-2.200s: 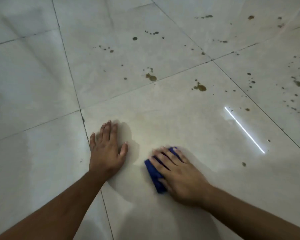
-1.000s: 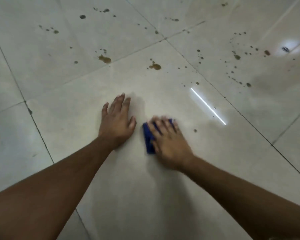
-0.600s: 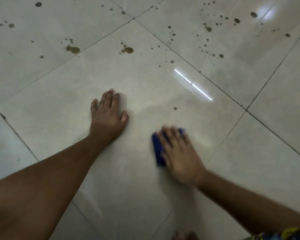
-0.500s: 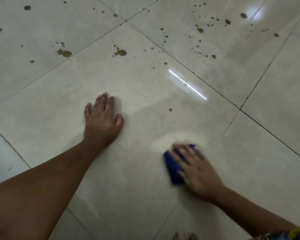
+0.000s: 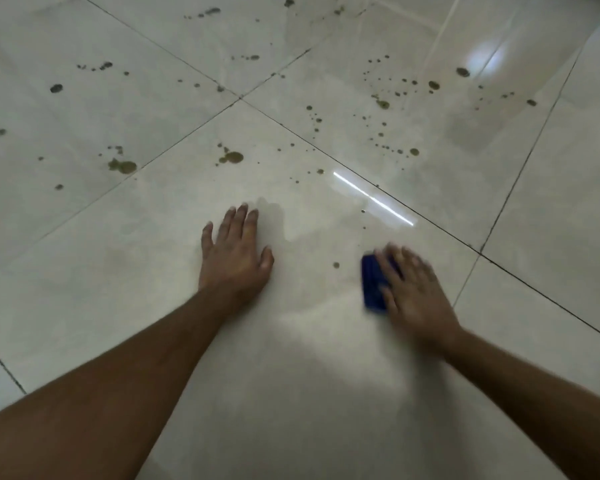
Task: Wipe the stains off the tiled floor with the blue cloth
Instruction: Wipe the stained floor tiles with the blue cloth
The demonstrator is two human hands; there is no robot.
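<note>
Tiled floor [image 5: 291, 393], stains [image 5: 231, 157], blue cloth [image 5: 373, 289]

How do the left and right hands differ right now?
The left hand rests bare on the tiled floor; the right hand presses the blue cloth. The left hand looks sharp, the right hand motion-blurred. Both lie palm-down, fingers fairly straight, on the same tile.

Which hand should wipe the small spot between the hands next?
Right. The right hand presses the blue cloth beside that spot; the left hand lies flat on the floor without a cloth.
</note>
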